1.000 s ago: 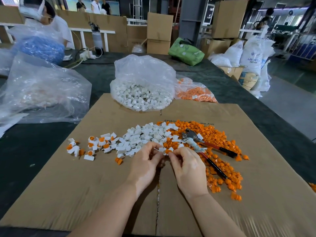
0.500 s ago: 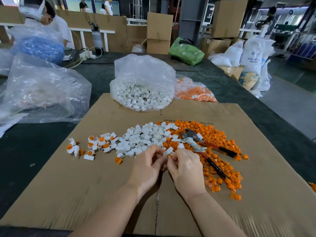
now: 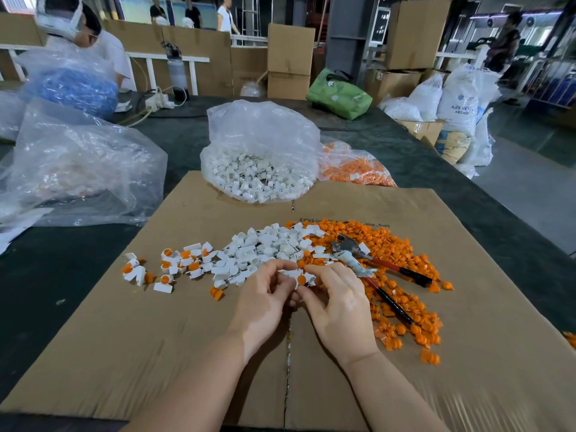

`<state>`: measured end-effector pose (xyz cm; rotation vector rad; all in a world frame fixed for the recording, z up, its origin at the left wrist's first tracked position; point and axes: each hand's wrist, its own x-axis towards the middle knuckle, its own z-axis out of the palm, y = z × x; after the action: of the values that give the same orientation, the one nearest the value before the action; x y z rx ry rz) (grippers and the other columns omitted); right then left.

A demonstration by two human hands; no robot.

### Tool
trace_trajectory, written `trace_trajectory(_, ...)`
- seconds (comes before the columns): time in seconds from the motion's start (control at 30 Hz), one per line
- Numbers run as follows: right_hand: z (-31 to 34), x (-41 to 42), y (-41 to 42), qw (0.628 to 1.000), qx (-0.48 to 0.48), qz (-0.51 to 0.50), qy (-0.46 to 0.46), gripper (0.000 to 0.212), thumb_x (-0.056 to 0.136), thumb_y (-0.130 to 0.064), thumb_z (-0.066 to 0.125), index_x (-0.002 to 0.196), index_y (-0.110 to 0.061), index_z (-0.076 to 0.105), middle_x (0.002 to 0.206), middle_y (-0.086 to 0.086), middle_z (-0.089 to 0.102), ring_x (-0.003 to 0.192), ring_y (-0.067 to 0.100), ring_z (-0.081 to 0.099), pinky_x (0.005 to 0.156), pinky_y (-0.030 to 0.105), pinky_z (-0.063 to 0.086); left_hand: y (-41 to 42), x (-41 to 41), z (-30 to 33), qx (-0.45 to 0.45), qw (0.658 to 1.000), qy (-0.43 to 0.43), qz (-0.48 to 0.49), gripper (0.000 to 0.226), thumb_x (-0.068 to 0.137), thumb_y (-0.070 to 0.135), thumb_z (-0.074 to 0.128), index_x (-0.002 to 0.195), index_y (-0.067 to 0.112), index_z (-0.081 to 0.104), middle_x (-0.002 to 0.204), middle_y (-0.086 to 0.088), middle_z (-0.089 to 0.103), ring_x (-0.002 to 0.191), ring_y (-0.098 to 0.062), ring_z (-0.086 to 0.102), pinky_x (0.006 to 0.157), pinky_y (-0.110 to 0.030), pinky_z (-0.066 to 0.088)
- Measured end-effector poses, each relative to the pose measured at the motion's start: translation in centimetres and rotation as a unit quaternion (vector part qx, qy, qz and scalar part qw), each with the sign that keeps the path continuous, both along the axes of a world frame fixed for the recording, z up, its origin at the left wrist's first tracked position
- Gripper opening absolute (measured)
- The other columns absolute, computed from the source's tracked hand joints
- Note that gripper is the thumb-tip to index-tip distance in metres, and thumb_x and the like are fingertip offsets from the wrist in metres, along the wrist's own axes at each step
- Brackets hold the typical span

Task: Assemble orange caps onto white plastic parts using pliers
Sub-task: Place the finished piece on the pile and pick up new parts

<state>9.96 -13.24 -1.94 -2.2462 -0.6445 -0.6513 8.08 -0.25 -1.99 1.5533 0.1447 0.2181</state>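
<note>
1. An orange cap, round and smooth, sat in a small white plastic part pinched between both hands at the cardboard sheet's centre.
2. The left hand and right hand curled their fingertips around that part.
3. At 2 o'clock, red-handled pliers lay on loose orange caps.
4. At 12 o'clock sat a crinkled clear bag of white parts.

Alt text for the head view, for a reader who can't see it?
Both hands, left hand and right hand, pinch a small white plastic part with an orange cap over brown cardboard. Red-and-black-handled pliers lie on loose orange caps.
</note>
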Motion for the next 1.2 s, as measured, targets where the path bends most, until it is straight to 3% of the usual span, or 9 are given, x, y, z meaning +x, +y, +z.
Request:
trace_trajectory(0.4, 0.2, 0.1, 0.0, 1.0, -0.009, 0.015, 0.005, 0.018, 0.081, -0.01, 0.072, 0.099, -0.012, 0.072, 0.085, 0.001, 0.062, 0.082, 0.02, 0.059, 0.072, 0.04, 0.05, 0.1, 0.3, -0.6, 0.015, 1.0, 0.01, -0.011, 0.022, 0.092, 0.001, 0.053, 0.094, 0.021, 0.062, 0.059, 0.005, 0.059, 0.059, -0.01, 0.062, 0.058, -0.02, 0.052)
trace_trajectory(0.63, 0.2, 0.2, 0.0, 1.0, -0.003, 0.019, -0.004, 0.017, 0.08, -0.008, 0.072, 0.097, -0.012, 0.072, 0.084, 0.002, 0.063, 0.082, 0.022, 0.059, 0.071, 0.041, 0.05, 0.1, 0.4, -0.7, -0.009, 1.0, 0.019, -0.001, 0.017, 0.091, 0.003, 0.056, 0.092, 0.019, 0.064, 0.063, -0.002, 0.06, 0.06, -0.015, 0.06, 0.062, -0.028, 0.054)
trace_trajectory(0.87, 0.3, 0.4, -0.1, 1.0, -0.021, 0.016, 0.013, 0.022, 0.08, -0.013, 0.073, 0.102, -0.013, 0.071, 0.088, 0.002, 0.063, 0.087, 0.022, 0.059, 0.077, 0.04, 0.049, -0.2, 0.8, -0.2, 0.043, 0.999, 0.014, 0.022, 0.005, 0.088, 0.011, 0.064, 0.09, 0.015, 0.063, 0.06, -0.003, 0.06, 0.057, -0.011, 0.061, 0.059, -0.02, 0.053)
trace_trajectory(0.97, 0.6, 0.7, -1.0, 0.999, -0.032, -0.033, 0.009, 0.025, 0.081, -0.02, 0.073, 0.105, -0.014, 0.07, 0.096, 0.001, 0.063, 0.095, 0.021, 0.057, 0.082, 0.034, 0.04, -0.2, 0.8, 0.0, 0.025, 0.999, 0.019, 0.019, 0.005, 0.089, 0.006, 0.062, 0.092, 0.01, 0.062, 0.06, -0.007, 0.058, 0.053, -0.011, 0.058, 0.056, -0.021, 0.051)
trace_trajectory(1.07, 1.5, 1.8, -2.6, 0.985, -0.071, -0.144, 0.062, 0.035, 0.087, -0.029, 0.064, 0.12, -0.016, 0.061, 0.117, 0.004, 0.058, 0.112, 0.024, 0.049, 0.092, 0.038, 0.034, -0.1, 0.9, 0.0, 0.018, 0.999, 0.027, 0.025, 0.006, 0.09, 0.007, 0.06, 0.094, 0.01, 0.061, 0.06, -0.004, 0.058, 0.052, -0.01, 0.057, 0.056, -0.02, 0.05)
trace_trajectory(1.2, 2.8, 3.9, -5.0, 0.91, -0.211, -0.271, 0.233, 0.052, 0.088, -0.038, 0.049, 0.136, -0.019, 0.039, 0.141, 0.008, 0.038, 0.132, 0.028, 0.029, 0.11, 0.046, 0.017, 0.0, 1.1, 0.2, 0.017, 0.999, 0.035, 0.029, 0.007, 0.091, 0.006, 0.059, 0.095, 0.012, 0.062, 0.065, -0.005, 0.058, 0.054, -0.005, 0.058, 0.055, -0.013, 0.049)
